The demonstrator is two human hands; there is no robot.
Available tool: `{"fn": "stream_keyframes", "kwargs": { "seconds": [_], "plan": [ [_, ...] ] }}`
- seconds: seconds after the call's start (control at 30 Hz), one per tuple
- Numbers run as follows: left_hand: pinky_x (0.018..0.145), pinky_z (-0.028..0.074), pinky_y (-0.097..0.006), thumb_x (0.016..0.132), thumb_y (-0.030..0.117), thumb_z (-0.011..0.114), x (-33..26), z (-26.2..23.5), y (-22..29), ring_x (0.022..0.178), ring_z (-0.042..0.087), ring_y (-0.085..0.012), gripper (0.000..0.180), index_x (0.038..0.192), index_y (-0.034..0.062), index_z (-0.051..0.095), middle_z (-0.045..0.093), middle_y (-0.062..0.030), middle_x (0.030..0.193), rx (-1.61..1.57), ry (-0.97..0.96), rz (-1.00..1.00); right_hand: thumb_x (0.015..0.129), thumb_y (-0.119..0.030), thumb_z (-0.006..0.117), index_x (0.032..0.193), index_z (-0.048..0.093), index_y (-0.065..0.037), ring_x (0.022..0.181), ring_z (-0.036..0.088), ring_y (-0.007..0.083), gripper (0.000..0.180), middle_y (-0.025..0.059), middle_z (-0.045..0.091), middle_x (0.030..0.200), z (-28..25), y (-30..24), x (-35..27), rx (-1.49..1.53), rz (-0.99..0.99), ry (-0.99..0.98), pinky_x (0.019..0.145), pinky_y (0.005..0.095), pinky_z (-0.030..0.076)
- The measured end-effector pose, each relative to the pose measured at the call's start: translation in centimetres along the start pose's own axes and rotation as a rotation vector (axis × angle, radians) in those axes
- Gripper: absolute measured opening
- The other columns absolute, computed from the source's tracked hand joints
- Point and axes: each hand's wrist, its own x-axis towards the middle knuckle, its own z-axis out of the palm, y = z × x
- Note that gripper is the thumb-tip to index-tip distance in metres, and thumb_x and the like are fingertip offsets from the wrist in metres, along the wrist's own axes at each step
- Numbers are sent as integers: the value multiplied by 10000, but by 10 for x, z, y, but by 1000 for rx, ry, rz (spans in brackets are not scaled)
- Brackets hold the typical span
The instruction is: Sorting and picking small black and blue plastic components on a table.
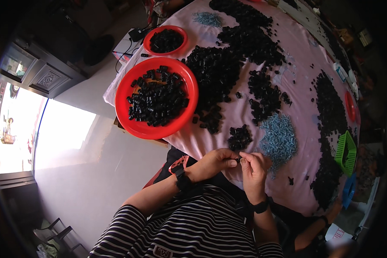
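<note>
My left hand (210,164) and my right hand (254,170) meet at the table's near edge, fingertips pinched together. Between them is a small black piece (238,160), mostly covered by the fingers. My left thumb and forefinger grip it; the right fingers close in from the other side, and whether they hold something of their own is hidden. Just beyond my hands lies a little heap of black pieces (239,137). Beside my right hand spreads a pile of small, thin blue-grey pieces (279,139), screw-like in shape.
A large red basin (121,112) of black pieces stands at the table's left edge, with a smaller red basin (184,39) behind. Long black heaps (213,71) cover the pink cloth (303,142). A green basket (345,150) sits right. Another person's arm (314,232) shows lower right.
</note>
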Motion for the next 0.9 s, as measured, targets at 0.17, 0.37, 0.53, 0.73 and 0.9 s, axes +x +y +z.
{"fn": "stream_keyframes", "kwargs": {
  "seconds": [0.17, 0.37, 0.53, 0.73, 0.9],
  "plan": [
    [928, 481, -273, 1019, 155, 647, 1, 0, -4, 1031, 594, -98, 270, 1224, -21, 656, 675, -31, 1088, -12, -19, -8, 934, -62, 695, 1081, 744, -77, 998, 572, 239, 155, 49, 658, 1002, 3, -1, -2, 81, 63, -9, 941, 371, 413],
    [880, 496, -282, 1000, 140, 672, 1, 2, -7, 978, 608, -111, 253, 1199, -17, 674, 692, -46, 1034, -119, 8, -22, 937, -77, 700, 1076, 747, -71, 1002, 577, 239, 147, 52, 652, 991, 3, 1, -4, 70, 53, 4, 943, 374, 415],
    [911, 484, -244, 1024, 173, 647, -1, 3, -4, 995, 598, -65, 274, 1224, -14, 666, 689, 5, 1067, -199, -35, -95, 935, -61, 690, 1071, 737, -67, 928, 603, 242, 144, 48, 656, 960, 2, -2, -3, 64, 16, 34, 888, 369, 421],
    [830, 512, -262, 1033, 200, 642, -6, 12, 4, 906, 610, -84, 259, 1139, -32, 684, 687, -9, 967, -200, 37, -63, 918, -55, 697, 1076, 735, -96, 939, 579, 233, 168, 35, 640, 945, 1, -2, -9, 38, 39, 17, 921, 392, 381],
    [797, 536, -263, 1049, 275, 622, -13, 12, 17, 856, 642, -89, 312, 1094, -24, 699, 702, -22, 945, -347, 8, -141, 887, -63, 722, 1069, 712, -99, 938, 569, 230, 185, 20, 619, 956, -6, -9, -12, -76, -94, 4, 919, 418, 365]
  ]
}}
